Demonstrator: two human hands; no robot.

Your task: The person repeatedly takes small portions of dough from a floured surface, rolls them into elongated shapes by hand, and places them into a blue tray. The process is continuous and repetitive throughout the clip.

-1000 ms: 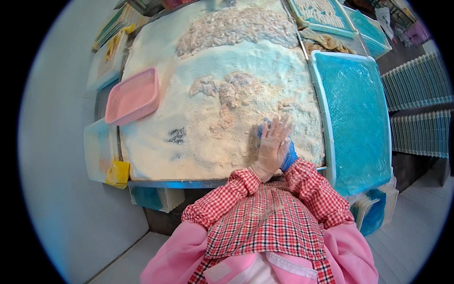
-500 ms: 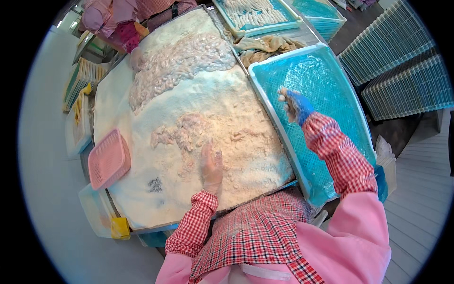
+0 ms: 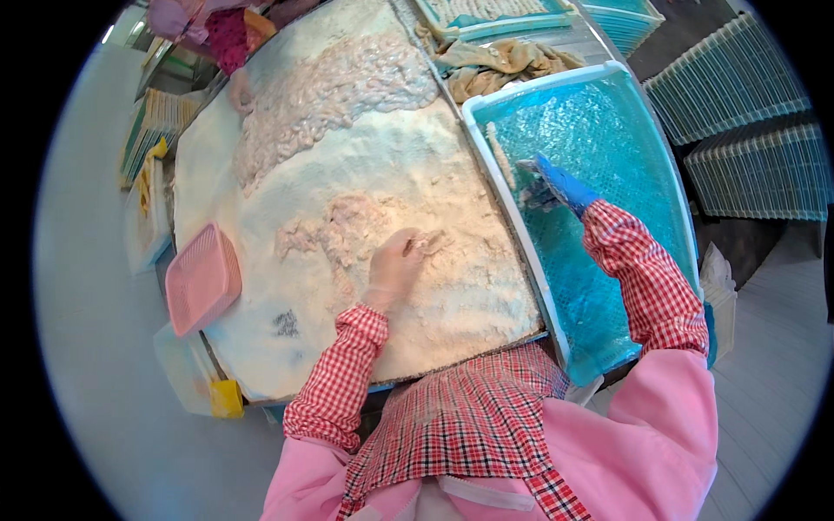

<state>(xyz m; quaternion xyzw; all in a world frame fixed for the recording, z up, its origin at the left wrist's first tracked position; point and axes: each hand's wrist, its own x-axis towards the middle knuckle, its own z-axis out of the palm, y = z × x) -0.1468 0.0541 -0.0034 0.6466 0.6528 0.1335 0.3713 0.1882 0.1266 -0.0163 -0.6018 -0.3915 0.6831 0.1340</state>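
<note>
My left hand, in a clear glove, is bent over the flour-covered table. Its fingers are closed on a flour-coated pale meat piece, partly hidden by the hand. Beside it lies a clump of pinkish floured meat. Over the blue-lined tray, my right hand in a blue glove has its fingers stretched and floury, with nothing seen gripped. A whitish coated strip lies along the tray's left side, just beyond those fingers.
A large heap of wet pale meat pieces covers the table's far part. A pink basket sits at the left edge. Crumpled tan cloth lies behind the tray; stacked crates stand right. Another person's hand reaches in at far left.
A coated strip now shows in the tray, where my right hand has opened and shifted slightly. My left hand has moved right and curled its fingers onto a floured piece.
</note>
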